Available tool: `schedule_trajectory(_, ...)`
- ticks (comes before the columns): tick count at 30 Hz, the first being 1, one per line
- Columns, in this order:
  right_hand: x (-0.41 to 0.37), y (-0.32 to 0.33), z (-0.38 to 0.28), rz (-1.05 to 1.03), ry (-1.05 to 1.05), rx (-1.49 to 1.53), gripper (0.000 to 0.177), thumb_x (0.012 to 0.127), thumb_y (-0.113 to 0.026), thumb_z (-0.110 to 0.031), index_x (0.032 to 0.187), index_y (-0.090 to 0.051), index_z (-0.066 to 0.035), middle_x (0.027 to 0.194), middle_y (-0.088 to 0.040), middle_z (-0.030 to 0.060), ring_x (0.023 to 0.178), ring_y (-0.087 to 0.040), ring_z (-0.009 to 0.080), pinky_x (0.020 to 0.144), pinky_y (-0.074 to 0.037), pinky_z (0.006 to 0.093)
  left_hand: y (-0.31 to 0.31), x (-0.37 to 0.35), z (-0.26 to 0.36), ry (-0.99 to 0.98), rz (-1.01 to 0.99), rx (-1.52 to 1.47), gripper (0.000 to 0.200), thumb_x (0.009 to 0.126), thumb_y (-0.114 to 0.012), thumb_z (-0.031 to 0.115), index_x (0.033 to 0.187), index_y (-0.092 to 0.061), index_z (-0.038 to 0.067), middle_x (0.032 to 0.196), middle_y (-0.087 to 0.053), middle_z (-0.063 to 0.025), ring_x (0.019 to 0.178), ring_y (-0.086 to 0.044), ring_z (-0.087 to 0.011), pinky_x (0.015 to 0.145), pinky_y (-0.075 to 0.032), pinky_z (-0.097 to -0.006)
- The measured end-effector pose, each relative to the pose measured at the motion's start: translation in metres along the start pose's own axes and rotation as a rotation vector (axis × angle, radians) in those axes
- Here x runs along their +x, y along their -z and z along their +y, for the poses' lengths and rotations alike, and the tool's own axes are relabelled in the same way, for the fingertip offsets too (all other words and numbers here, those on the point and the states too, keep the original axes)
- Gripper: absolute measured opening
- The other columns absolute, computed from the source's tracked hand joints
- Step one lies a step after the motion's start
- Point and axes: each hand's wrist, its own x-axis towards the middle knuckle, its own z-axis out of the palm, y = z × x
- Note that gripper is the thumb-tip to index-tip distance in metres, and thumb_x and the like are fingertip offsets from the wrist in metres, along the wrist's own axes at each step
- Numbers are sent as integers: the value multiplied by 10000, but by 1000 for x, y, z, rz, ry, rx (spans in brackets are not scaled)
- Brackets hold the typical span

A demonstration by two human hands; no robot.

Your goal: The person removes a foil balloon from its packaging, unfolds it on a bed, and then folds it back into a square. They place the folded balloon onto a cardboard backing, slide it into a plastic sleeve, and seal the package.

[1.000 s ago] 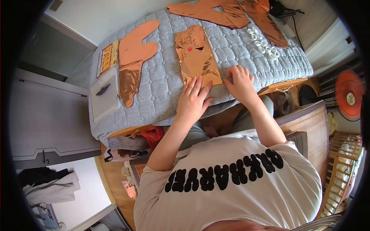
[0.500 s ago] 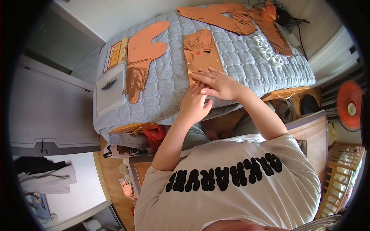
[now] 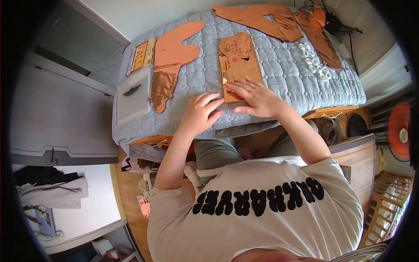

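A folded copper-coloured foil piece, like a flat foil balloon (image 3: 238, 67), lies on the quilted bed in front of me. It has a small red spot and a dark triangular mark. My right hand (image 3: 258, 101) rests flat over its near end, fingers outstretched. Just left of the foil's near corner, my left hand (image 3: 198, 114) is over the quilt with its fingers apart and nothing in them. A larger copper foil shape (image 3: 170, 59) is spread out to the left. At the back right lies another copper foil shape (image 3: 262, 24), partly crinkled.
Several white rings or small rolls (image 3: 315, 62) sit right of the foil. On the left are a clear plastic sleeve (image 3: 131, 100) with dark thin items on it and a printed packet (image 3: 140, 56). A red round fan (image 3: 399, 131) stands right of the bed (image 3: 288, 78).
My left hand has drawn off the foil to the left, away from my right hand. My right hand stays on the foil's near end. The view has shifted slightly.
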Motion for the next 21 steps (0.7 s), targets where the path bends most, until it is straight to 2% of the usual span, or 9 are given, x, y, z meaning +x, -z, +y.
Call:
schedule_trajectory(8,1,-2,0,-12,6,-52,856,974,-436,-694,1570,-326,-89,1593,-397,136,1512,-300,321,1261,-199,479,20,11,-19,-269,-211,145,440,871,-745,306,1278,-685,149,1413,-570,-42,1265,-557,-264,1044,-461,-426)
schedule_trajectory(11,0,-1,0,-14,20,-57,847,974,-451,-686,1558,-343,-81,1594,-395,133,1513,-299,317,1259,-204,481,27,17,-23,-364,-224,177,462,868,-745,334,1292,-681,163,1360,-611,-44,1234,-580,-270,1038,-467,-434)
schedule_trajectory(12,0,0,-1,-12,29,-53,844,974,-459,-681,1553,-349,-77,1596,-392,131,1514,-298,314,1259,-205,482,22,15,-27,-365,-224,177,462,868,-745,334,1292,-681,163,1360,-611,-44,1234,-580,-270,1038,-467,-434)
schedule_trajectory(14,0,0,-1,-10,28,-55,841,974,-467,-676,1551,-351,-75,1598,-390,130,1513,-300,314,1258,-208,483,14,13,-29,-297,-37,63,482,865,-744,364,1294,-680,154,1308,-656,-41,1219,-602,-279,1054,-458,-440)
schedule_trajectory(17,1,-2,1,-4,23,-66,835,973,-479,-670,1549,-354,-79,1599,-388,127,1512,-305,311,1258,-212,483,6,16,-7,-243,38,37,480,866,-744,380,1269,-690,126,1275,-686,-34,1219,-618,-259,1052,-463,-434)
schedule_trajectory(21,1,-1,0,-13,19,-48,827,969,-486,-669,1551,-355,-97,1599,-391,123,1507,-316,308,1257,-216,485,-1,8,-9,-310,-53,154,477,875,-741,392,1253,-694,104,1315,-675,-29,1247,-609,-229,1049,-469,-425)
